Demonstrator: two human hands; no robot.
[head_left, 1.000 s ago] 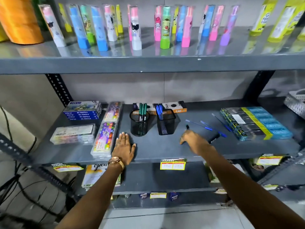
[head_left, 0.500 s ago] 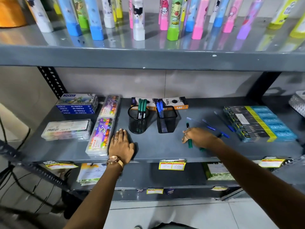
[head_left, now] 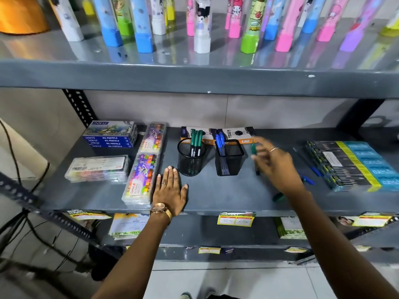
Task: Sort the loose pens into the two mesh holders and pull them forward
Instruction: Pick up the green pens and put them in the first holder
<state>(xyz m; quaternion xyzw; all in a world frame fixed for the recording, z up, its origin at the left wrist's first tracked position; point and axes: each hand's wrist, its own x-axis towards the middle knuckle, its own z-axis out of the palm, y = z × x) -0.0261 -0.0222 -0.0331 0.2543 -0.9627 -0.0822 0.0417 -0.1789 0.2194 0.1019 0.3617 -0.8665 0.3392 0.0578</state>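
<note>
A single head-worn wide-angle view looks forward and slightly down, close to a grey metal shelf (head_left: pixel 216 197) at arm's reach. Both forearms enter from the bottom edge; the floor shows below.

Your left hand (head_left: pixel 170 190) lies flat, fingers spread, on the grey shelf (head_left: pixel 216 197) at centre frame, just below the round mesh holder (head_left: pixel 191 158) of green pens. Right of it stands the square mesh holder (head_left: pixel 229 157) of blue pens. Your right hand (head_left: pixel 274 165), blurred, pinches a green pen (head_left: pixel 254 150) beside that holder. Loose blue pens (head_left: pixel 311 169) lie at right, near stacked boxes (head_left: pixel 354 165).
</note>
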